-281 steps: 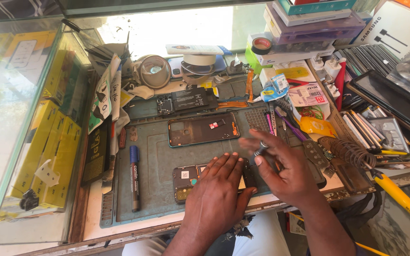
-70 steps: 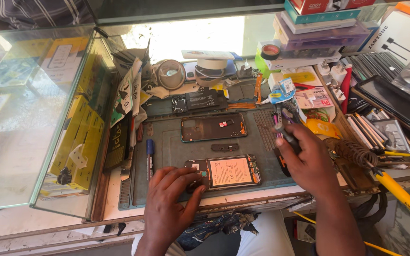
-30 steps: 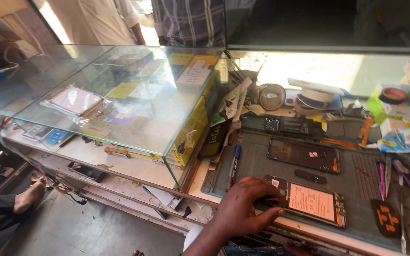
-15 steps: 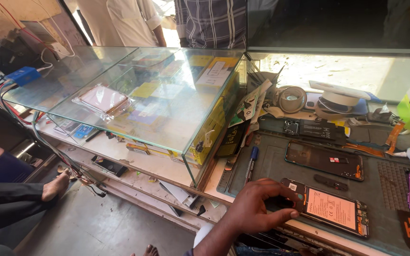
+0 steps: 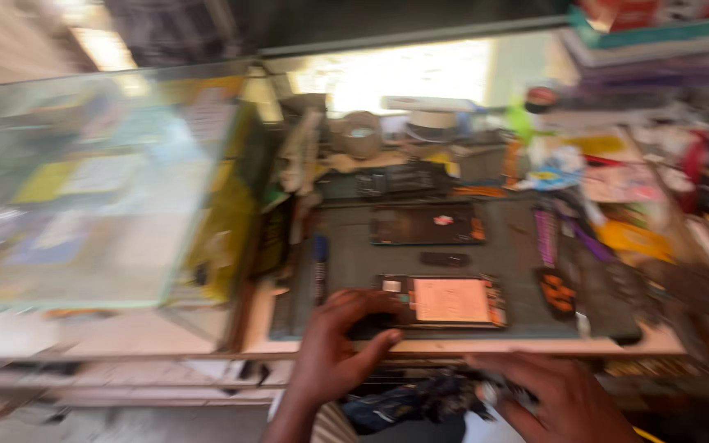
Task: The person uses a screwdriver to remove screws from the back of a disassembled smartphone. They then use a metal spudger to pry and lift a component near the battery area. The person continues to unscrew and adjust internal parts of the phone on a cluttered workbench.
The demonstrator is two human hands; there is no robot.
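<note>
Resting left hand: the left hand (image 5: pixel 340 344) lies palm down, fingers spread and open, on the left end of the opened dark phone with an orange-tan rectangular panel (image 5: pixel 441 301).
Phone: flat on the dark grey rubbery work mat (image 5: pixel 354 254), near the front edge of the surface.
Right hand: the right hand (image 5: pixel 555 394) is low, below the surface edge; motion blur hides whether it grips anything.
Beyond: a second dark phone body (image 5: pixel 427 223).
Left: a glass display case (image 5: pixel 84 189), blurred.
</note>
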